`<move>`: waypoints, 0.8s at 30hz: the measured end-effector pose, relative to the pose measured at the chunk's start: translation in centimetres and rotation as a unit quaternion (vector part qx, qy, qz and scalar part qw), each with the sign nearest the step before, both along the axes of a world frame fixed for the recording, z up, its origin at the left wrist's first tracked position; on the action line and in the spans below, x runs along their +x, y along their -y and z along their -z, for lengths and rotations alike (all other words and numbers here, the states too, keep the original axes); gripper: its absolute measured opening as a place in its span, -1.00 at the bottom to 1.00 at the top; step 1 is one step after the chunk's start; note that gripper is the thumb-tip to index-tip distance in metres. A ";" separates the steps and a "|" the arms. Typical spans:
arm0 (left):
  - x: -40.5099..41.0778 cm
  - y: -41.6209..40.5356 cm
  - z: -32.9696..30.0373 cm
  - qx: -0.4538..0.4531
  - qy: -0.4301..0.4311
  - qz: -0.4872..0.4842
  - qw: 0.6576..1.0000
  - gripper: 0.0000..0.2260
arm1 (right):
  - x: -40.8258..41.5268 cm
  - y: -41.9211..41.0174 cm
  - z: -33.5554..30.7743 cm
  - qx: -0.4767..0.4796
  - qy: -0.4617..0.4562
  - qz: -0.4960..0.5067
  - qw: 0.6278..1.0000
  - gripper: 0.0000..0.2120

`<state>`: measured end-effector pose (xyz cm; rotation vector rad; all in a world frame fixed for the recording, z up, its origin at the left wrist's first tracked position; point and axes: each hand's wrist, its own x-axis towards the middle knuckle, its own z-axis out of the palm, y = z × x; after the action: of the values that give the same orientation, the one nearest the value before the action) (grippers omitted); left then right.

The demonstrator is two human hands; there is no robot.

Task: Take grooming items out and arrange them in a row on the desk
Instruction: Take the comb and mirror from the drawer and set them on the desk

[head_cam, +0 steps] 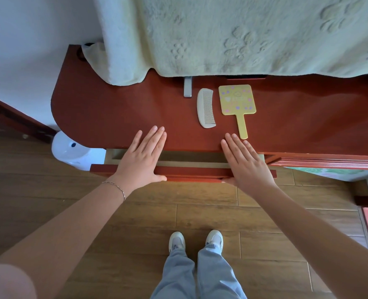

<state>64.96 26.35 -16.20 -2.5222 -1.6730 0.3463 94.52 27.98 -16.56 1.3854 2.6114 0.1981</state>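
hands (140,157) (248,162) flat, holding nothing, on drawer front (191,172) | comb (205,107), mirror (237,102) side by side

I see a white comb (205,108) lying flat on the red desk (118,108), teeth rightward; just beside it, apart, a yellow hand mirror (237,103) (dotted back up), handle toward me.

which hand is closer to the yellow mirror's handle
Right. The right hand lies with its fingertips just short of the yellow mirror handle's tip, slightly to its left. The left hand is far off to the left, beyond the comb.
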 end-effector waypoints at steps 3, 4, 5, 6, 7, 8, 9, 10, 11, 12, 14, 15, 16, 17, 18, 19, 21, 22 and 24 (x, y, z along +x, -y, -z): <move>-0.1 -0.5 0.0 0.001 -0.002 -0.005 1.000 0.10 | -0.1 -0.5 -0.1 0.002 0.003 0.002 1.000 0.07; -0.2 -0.7 0.1 0.001 -0.003 -0.007 1.000 0.10 | -0.1 -0.7 -0.1 0.004 0.004 0.004 1.000 0.07; -0.2 -0.8 0.1 0.001 -0.004 -0.009 1.000 0.10 | -0.1 -0.8 0.0 0.006 0.005 0.006 1.000 0.07; -0.2 -1.0 0.0 0.002 -0.005 -0.012 1.000 0.10 | -0.2 -1.0 0.0 0.007 0.008 0.008 1.000 0.08; -0.2 -1.1 0.1 0.003 -0.006 -0.015 1.000 0.10 | -0.2 -1.1 0.0 0.008 0.011 0.011 1.000 0.08; -0.2 -1.3 0.1 0.006 -0.007 -0.019 1.000 0.10 | -0.2 -1.3 0.0 0.011 0.014 0.014 1.000 0.09; -0.1 -1.5 0.1 0.009 -0.006 -0.024 1.000 0.11 | -0.3 -1.4 0.1 0.014 0.016 0.017 1.000 0.10; -0.1 -1.6 0.1 0.011 -0.003 -0.029 1.000 0.11 | -0.3 -1.6 0.1 0.016 0.016 0.019 1.000 0.10; -0.1 -1.8 0.1 0.013 0.001 -0.034 0.999 0.11 | -0.4 -1.8 0.1 0.019 0.016 0.021 0.999 0.10; -0.2 -2.0 0.2 0.014 0.006 -0.037 0.999 0.10 | -0.5 -2.0 0.2 0.023 0.014 0.023 0.999 0.10; -0.3 -2.2 0.4 0.015 0.019 -0.043 0.999 0.08 | -0.6 -2.3 0.2 0.032 0.013 0.027 0.999 0.09; -0.3 -2.3 0.5 0.017 0.027 -0.047 0.998 0.06 | -0.6 -2.5 0.2 0.036 0.013 0.029 0.999 0.09; -0.4 -2.4 0.6 0.020 0.035 -0.051 0.998 0.05 | -0.7 -2.7 0.3 0.039 0.012 0.031 0.999 0.09; -0.4 -2.5 0.7 0.021 0.041 -0.057 0.997 0.04 | -0.7 -2.9 0.3 0.041 0.011 0.033 0.999 0.10; -0.4 -2.6 0.7 0.023 0.046 -0.063 0.997 0.03 | -0.8 -3.1 0.3 0.043 0.011 0.036 0.998 0.10; -0.4 -2.8 0.8 0.023 0.051 -0.068 0.996 0.03 | -0.9 -3.3 0.3 0.044 0.009 0.040 0.998 0.11; -0.3 -3.1 0.9 0.025 0.056 -0.073 0.995 0.02 | -1.0 -3.7 0.3 0.046 0.006 0.047 0.998 0.11; -0.3 -3.2 0.9 0.026 0.057 -0.074 0.995 0.02 | -1.1 -3.8 0.3 0.047 0.005 0.049 0.998 0.11; -0.3 -3.4 0.9 0.029 0.056 -0.076 0.995 0.01 | -1.2 -4.0 0.3 0.051 0.005 0.049 0.997 0.09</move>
<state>64.62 29.75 -17.15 -2.4210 -1.8915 0.1684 93.35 31.96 -16.82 1.5378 2.5486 0.3277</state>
